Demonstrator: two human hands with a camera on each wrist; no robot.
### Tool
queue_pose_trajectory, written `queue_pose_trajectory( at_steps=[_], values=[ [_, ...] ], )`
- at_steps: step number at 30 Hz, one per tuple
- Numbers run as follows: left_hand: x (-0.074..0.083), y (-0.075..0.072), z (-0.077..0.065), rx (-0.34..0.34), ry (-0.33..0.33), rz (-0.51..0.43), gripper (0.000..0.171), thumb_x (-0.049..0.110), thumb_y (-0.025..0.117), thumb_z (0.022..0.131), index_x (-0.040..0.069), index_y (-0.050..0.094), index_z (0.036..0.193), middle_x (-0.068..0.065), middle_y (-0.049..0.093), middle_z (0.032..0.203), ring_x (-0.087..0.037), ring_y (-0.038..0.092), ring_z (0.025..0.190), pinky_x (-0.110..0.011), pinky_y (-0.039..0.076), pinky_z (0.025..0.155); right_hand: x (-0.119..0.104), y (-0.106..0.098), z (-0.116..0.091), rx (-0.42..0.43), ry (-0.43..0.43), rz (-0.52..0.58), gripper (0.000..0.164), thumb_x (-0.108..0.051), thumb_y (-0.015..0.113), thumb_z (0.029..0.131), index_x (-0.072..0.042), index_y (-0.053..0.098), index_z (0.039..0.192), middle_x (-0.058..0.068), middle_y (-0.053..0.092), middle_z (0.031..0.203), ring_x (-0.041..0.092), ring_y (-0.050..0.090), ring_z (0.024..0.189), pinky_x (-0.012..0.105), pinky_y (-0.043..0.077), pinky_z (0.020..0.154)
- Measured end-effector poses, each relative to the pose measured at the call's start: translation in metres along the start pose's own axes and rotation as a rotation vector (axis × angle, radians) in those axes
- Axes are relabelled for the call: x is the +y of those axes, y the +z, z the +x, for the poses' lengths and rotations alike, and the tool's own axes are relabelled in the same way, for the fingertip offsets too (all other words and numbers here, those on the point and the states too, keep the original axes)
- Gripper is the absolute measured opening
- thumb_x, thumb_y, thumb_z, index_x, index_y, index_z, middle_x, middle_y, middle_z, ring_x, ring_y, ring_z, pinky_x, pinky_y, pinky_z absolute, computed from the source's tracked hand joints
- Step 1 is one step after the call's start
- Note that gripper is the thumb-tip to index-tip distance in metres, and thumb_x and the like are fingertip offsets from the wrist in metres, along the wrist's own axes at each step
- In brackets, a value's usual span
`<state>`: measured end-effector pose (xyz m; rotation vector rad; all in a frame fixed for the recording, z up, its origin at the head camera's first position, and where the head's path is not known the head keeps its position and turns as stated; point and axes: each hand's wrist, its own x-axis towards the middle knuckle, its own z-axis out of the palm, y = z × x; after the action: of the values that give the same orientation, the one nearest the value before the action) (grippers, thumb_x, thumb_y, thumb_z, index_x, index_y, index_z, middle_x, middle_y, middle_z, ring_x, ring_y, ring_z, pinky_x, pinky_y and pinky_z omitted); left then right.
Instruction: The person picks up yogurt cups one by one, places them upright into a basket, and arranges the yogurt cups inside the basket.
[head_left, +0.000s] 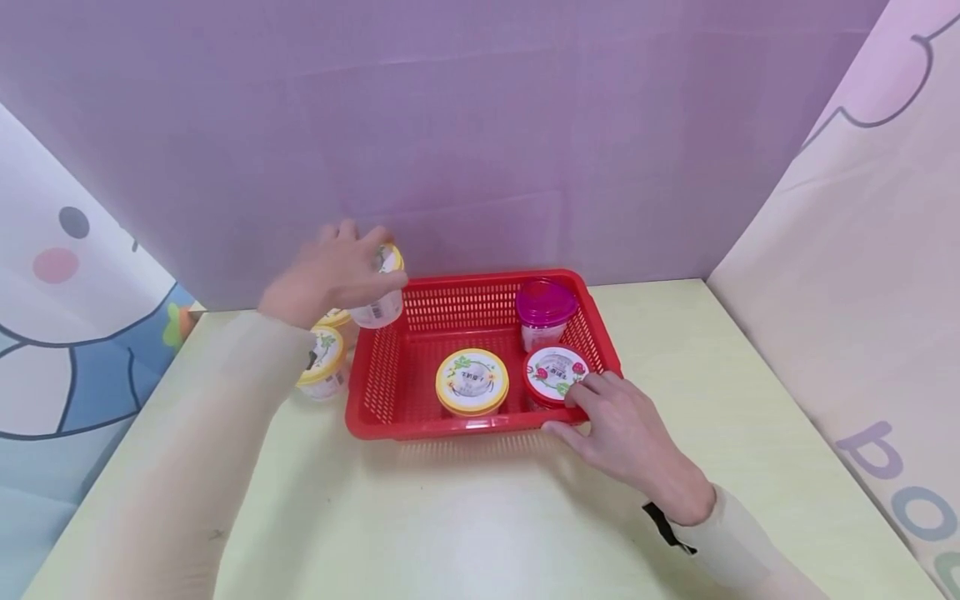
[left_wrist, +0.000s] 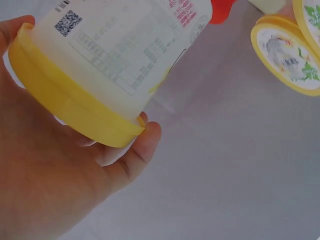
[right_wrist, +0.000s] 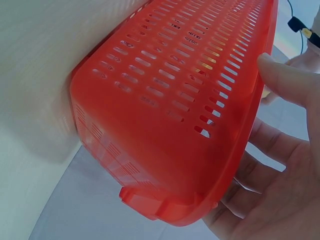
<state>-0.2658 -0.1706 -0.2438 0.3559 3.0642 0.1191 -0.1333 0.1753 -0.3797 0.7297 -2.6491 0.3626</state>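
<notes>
My left hand (head_left: pixel 330 275) holds a translucent plastic cup (head_left: pixel 378 310) with a yellow lid, raised over the back left corner of a red basket (head_left: pixel 371 430). In the left wrist view, fingers and thumb curl round the yellow lid; printed text and a code square show on the cup's side. My right hand (head_left: pixel 630 433) grips the basket's front rim near its right corner, thumb outside and fingers over the edge. Inside the basket are a yellow-lidded cup (head_left: pixel 472 382), a red-lidded cup (head_left: pixel 555 372) and a purple-lidded cup (head_left: pixel 546 304).
Left of the basket, yellow-lidded cups (head_left: pixel 322 357) stand on the pale table (head_left: pixel 465 533), partly covered by my left arm. A purple cloth (head_left: pixel 480 150) hangs behind the table, and printed cloths (head_left: pixel 847 275) hang at both sides.
</notes>
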Motion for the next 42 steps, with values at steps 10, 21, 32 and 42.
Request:
queue_pose_trajectory(
  at_steps=[10, 21, 32, 42],
  values=[
    [0.021, 0.016, 0.024, -0.007, 0.004, -0.023, 0.079, 0.055, 0.06, 0.089, 0.024, 0.033, 0.157, -0.021, 0.033, 0.151, -0.041, 0.031, 0.135, -0.065, 0.044, 0.1, 0.001, 0.0, 0.001, 0.008, -0.002, 0.005, 0.038, -0.043, 0.088, 0.075, -0.011, 0.068, 0.084, 0.0, 0.059, 0.08, 0.018, 0.054, 0.078, 0.034, 0.049, 0.067],
    [0.045, 0.036, 0.043, -0.03, 0.032, -0.003, 0.079, 0.057, 0.059, 0.09, 0.022, 0.034, 0.156, -0.022, 0.035, 0.149, -0.041, 0.034, 0.133, -0.064, 0.037, 0.106, 0.002, 0.001, -0.001, 0.016, -0.003, 0.003, 0.039, -0.043, 0.088, 0.076, -0.011, 0.068, 0.084, 0.0, 0.06, 0.08, 0.019, 0.054, 0.078, 0.034, 0.049, 0.067],
    [0.063, 0.054, 0.052, -0.069, 0.035, -0.053, 0.084, 0.058, 0.063, 0.089, 0.025, 0.029, 0.159, -0.017, 0.033, 0.151, -0.038, 0.03, 0.139, -0.062, 0.033, 0.112, 0.0, 0.001, -0.001, 0.023, -0.009, 0.003, 0.039, -0.044, 0.088, 0.076, -0.011, 0.068, 0.084, 0.0, 0.06, 0.08, 0.019, 0.054, 0.077, 0.034, 0.049, 0.067],
    [0.067, 0.067, 0.056, -0.096, 0.039, -0.046, 0.09, 0.057, 0.067, 0.087, 0.025, 0.026, 0.161, -0.017, 0.032, 0.154, -0.038, 0.029, 0.141, -0.061, 0.033, 0.112, -0.002, 0.001, 0.001, 0.033, -0.02, 0.003, 0.039, -0.044, 0.087, 0.077, -0.011, 0.067, 0.083, -0.001, 0.059, 0.079, 0.019, 0.053, 0.077, 0.034, 0.048, 0.067]
  ],
)
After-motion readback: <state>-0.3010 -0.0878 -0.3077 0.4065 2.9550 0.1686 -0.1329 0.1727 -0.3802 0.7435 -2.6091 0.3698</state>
